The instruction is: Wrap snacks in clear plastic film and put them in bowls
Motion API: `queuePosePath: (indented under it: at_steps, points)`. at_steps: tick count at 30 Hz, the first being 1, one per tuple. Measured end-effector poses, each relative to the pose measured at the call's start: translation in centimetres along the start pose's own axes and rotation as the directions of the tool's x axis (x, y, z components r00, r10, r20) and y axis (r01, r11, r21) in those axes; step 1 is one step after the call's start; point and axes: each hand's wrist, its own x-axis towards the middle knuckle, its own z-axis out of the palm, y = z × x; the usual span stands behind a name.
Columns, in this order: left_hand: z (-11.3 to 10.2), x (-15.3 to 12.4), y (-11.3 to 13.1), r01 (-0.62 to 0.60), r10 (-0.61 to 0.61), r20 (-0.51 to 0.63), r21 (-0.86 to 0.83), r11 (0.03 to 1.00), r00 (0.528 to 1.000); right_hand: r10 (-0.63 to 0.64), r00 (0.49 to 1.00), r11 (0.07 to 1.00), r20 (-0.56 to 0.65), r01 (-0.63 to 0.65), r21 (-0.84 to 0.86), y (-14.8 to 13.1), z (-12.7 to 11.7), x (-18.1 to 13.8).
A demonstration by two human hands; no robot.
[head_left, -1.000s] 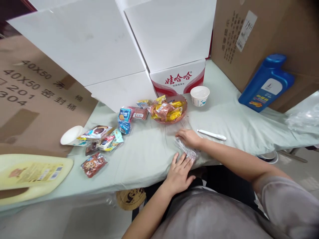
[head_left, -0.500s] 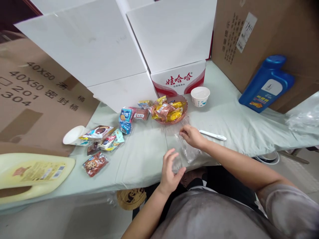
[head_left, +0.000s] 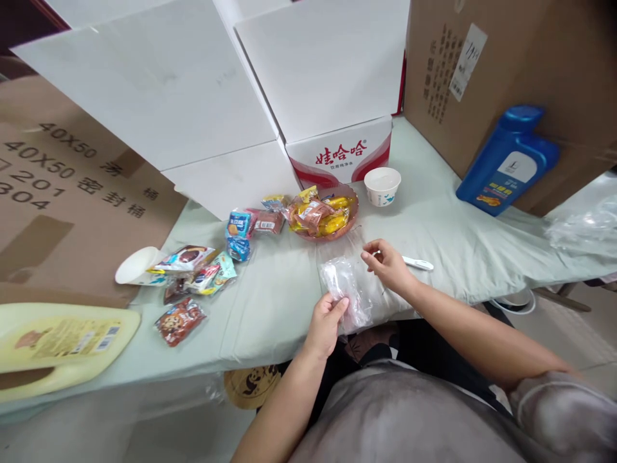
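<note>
Your left hand pinches the clear plastic, which extends forward from that grip; your right hand curls just right of it, its hold impossible to make out.

Soft, even light falls; the edges look stretched.

Bowl behind the plastic bag, cup to the bowl's right, snack packets to its left

clear plastic bag | thin, crumpled, glossy | pinched at left side | at table's near edge
</note>
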Motion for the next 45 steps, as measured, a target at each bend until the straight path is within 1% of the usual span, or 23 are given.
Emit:
queuePosePath:
  at_steps: [2,4,7,9,10,11,12,13,14,16,17,18,19,21,24,27,30,33,35,37,39,42,45]
  points:
    - [-0.2,0.1,-0.1,-0.029,0.029,-0.028,0.016,0.999,0.999,0.076,0.984,0.994,0.160,-0.087,0.063,0.4,0.3,-1.4]
    - [-0.1,0.3,0.0,-0.043,0.043,-0.035,0.011,0.999,0.998,0.104,0.948,0.990,0.300,-0.127,0.059,0.7,1.0,-2.8]
    - [0.2,0.8,0.3,-0.014,0.013,-0.046,-0.040,0.999,0.999,0.082,0.923,0.997,0.377,-0.074,-0.036,1.4,1.8,-4.3]
    - [0.0,1.1,0.6,0.022,-0.030,-0.081,-0.088,0.996,0.996,0.019,0.935,0.996,0.353,0.015,-0.091,1.6,1.5,-4.8]
    - [-0.2,1.3,0.7,0.039,-0.050,-0.100,-0.107,0.993,0.994,-0.051,0.945,0.988,0.322,0.094,-0.120,1.6,1.2,-4.9]
    - [-0.4,1.5,0.8,0.050,-0.065,-0.120,-0.124,0.991,0.991,-0.151,0.944,0.966,0.295,0.205,-0.159,1.5,0.7,-5.1]
    - [-0.6,1.6,0.9,0.057,-0.076,-0.133,-0.138,0.989,0.988,-0.275,0.918,0.918,0.286,0.340,-0.207,1.4,0.2,-5.2]
    - [-0.8,1.7,1.0,0.063,-0.084,-0.140,-0.150,0.987,0.987,-0.401,0.861,0.836,0.313,0.484,-0.258,1.2,-0.2,-5.4]
    - [-0.9,1.8,1.1,0.071,-0.094,-0.136,-0.160,0.984,0.986,-0.502,0.778,0.728,0.378,0.616,-0.301,1.0,-0.6,-5.6]
    - [-1.1,1.8,1.3,0.100,-0.118,-0.101,-0.170,0.980,0.988,-0.584,0.604,0.510,0.542,0.793,-0.334,0.8,-1.0,-6.1]
    - [-1.1,1.8,1.4,0.115,-0.130,-0.083,-0.170,0.979,0.988,-0.585,0.549,0.436,0.597,0.833,-0.339,0.8,-1.0,-6.3]
    - [-1.1,1.8,1.4,0.129,-0.142,-0.069,-0.165,0.978,0.988,-0.582,0.520,0.394,0.625,0.853,-0.343,0.8,-0.8,-6.5]
    - [-1.1,1.8,1.4,0.135,-0.146,-0.061,-0.160,0.978,0.987,-0.583,0.509,0.381,0.633,0.859,-0.341,0.8,-0.6,-6.6]
    - [-1.1,1.8,1.3,0.130,-0.139,-0.044,-0.155,0.979,0.989,-0.593,0.511,0.419,0.623,0.856,-0.303,0.7,0.1,-6.5]
    - [-1.3,1.9,1.2,0.126,-0.124,0.021,-0.174,0.977,0.992,-0.574,0.541,0.524,0.615,0.819,-0.233,0.4,1.1,-5.8]
    - [-1.7,2.1,1.1,0.130,-0.128,0.024,-0.207,0.970,0.992,-0.531,0.619,0.586,0.579,0.761,-0.277,0.1,2.0,-4.7]
    - [-2.1,2.2,0.9,0.114,-0.115,0.006,-0.200,0.973,0.993,-0.523,0.712,0.588,0.469,0.699,-0.406,0.1,2.7,-3.5]
    - [-2.3,2.1,0.8,0.120,-0.113,0.050,-0.182,0.976,0.992,-0.537,0.755,0.601,0.375,0.655,-0.459,0.3,3.4,-2.6]
    - [-2.5,1.9,0.8,0.130,-0.112,0.099,-0.202,0.971,0.989,-0.509,0.786,0.666,0.350,0.617,-0.418,0.6,3.8,-2.3]
    - [-2.7,1.8,0.9,0.129,-0.096,0.160,-0.205,0.970,0.982,-0.421,0.842,0.756,0.337,0.531,-0.383,0.9,4.1,-2.4]
    - [-2.7,1.6,0.8,0.110,-0.077,0.216,-0.143,0.984,0.973,-0.321,0.890,0.813,0.323,0.434,-0.389,1.2,4.3,-2.5]
    - [-2.6,1.6,0.5,0.053,-0.045,0.241,-0.025,0.998,0.969,-0.258,0.914,0.812,0.312,0.380,-0.443,1.6,4.2,-2.3]
    - [-2.3,1.6,0.4,0.036,-0.034,0.221,-0.005,0.999,0.975,-0.213,0.939,0.784,0.271,0.330,-0.525,1.8,3.2,-1.2]
